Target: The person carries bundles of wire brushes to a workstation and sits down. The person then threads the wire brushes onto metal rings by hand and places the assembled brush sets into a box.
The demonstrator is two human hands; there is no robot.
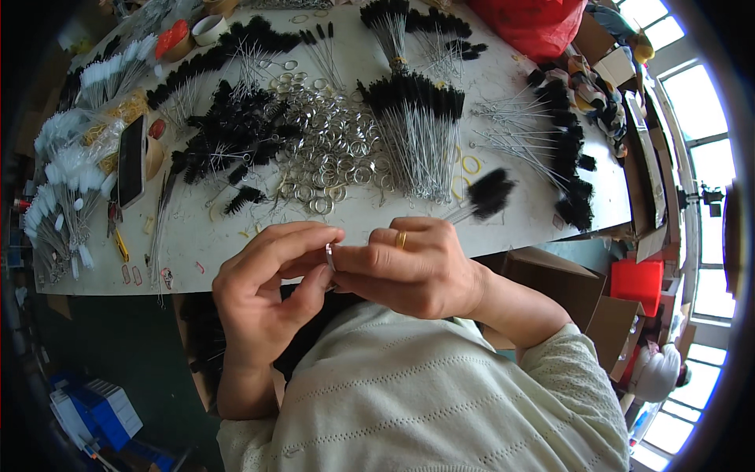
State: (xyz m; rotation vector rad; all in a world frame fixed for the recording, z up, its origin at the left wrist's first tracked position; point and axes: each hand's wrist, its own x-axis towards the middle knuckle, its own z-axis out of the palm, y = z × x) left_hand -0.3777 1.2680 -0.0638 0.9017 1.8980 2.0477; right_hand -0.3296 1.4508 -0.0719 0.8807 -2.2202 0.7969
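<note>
The table filled the upper half of the view, white and crowded. At its 12 o'clock lay a heap of metal rings, too many to count. Black brushes on wire stems lay in bundles around it: one loose pile at 10 o'clock, one tight sheaf at 12, one fan at 2 o'clock, more along the far edge. White-tipped brushes sat in a pile at 9 o'clock. Yellow bands, at least three, lay beside the sheaf. One phone rested at 9 o'clock, and one red bag at 1 o'clock.

Below the table edge both hands met at the centre. The left hand pinched with thumb and forefinger at one small ring. The right hand was curled closed, gripping that ring from the 3 o'clock side. The ring stood on edge between the fingertips, touching both hands, so neither was nearer. One brush lay at 1 o'clock from the right hand, its stem running down toward the knuckles; whether the hand gripped the stem could not be told.
</note>
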